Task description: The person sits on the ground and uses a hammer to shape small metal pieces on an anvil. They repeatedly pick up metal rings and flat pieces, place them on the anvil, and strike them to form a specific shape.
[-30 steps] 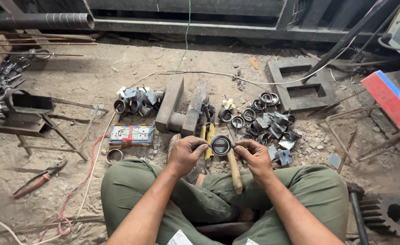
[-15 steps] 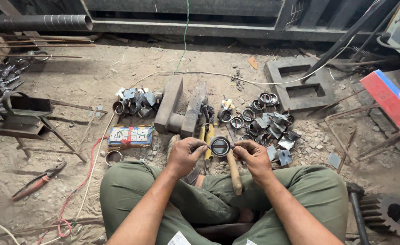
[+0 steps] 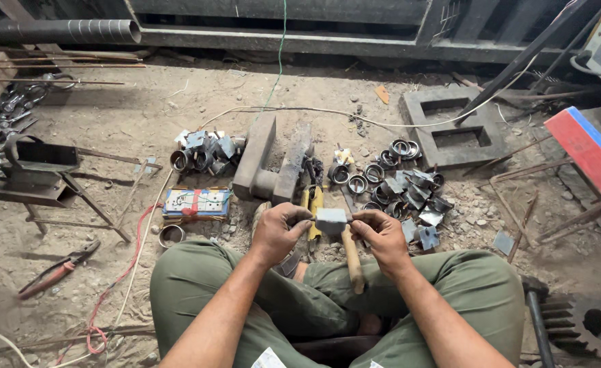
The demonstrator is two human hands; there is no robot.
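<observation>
The small grey metal piece is partly covered by the fingertips of the left hand and right hand; its underside is hidden. The wooden hammer handle passes under the right hand. The toothed gear at near right and the dark pipe at far left are cut off by the frame edges.

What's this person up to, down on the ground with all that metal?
A person sits on the dirt floor, left hand and right hand together holding a small grey metal piece. A wooden-handled hammer lies between the knees. Ahead sit two piles of metal rings and plates, and red-handled pliers lie off to the left.
</observation>
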